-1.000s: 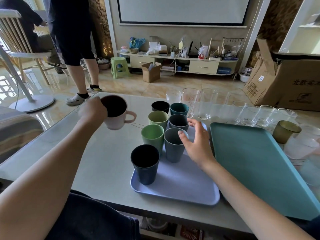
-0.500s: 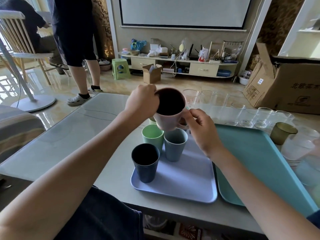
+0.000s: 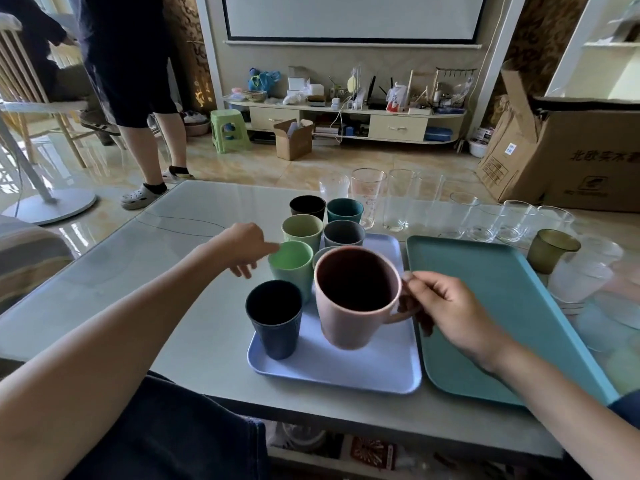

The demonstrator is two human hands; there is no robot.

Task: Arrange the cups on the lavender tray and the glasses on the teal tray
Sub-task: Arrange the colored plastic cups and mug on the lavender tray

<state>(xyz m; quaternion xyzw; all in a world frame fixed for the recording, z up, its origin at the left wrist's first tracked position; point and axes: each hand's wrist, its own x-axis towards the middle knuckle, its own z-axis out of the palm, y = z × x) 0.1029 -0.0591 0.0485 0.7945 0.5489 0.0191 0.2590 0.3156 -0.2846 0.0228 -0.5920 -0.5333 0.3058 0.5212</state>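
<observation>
On the far left my left hand (image 3: 247, 249) hangs over the table (image 3: 138, 271) just beside the bright green cup (image 3: 291, 268), its fingers loosely curled downward with nothing in them. Next to it the lavender tray (image 3: 346, 372) is filling up: I count the dark blue cup (image 3: 275, 322) at the near left corner, the bright green one behind it, then a pale green cup (image 3: 302, 232), with a grey cup (image 3: 344, 233) to its right; another grey-blue rim shows behind the mug, mostly hidden. A black cup (image 3: 307, 207) and a dark teal cup (image 3: 345, 210) stand at the far end of the row, and I cannot tell whether they sit on the tray or just past its edge. In the middle, my right hand (image 3: 446, 310) pinches the handle of the pink mug (image 3: 356, 296), thumb on top and fingers curled beneath, holding it upright above the open part of the lavender tray; it looks to me not yet set down. Further right, the teal tray (image 3: 502, 323) holds nothing at all. The clear glasses (image 3: 398, 202) line the back of the table, with an olive glass (image 3: 550, 249) and some frosted glasses (image 3: 581, 278) off the tray's right edge. So I judge the cup half nearly done, pending this mug, and the glass half not begun.
</observation>
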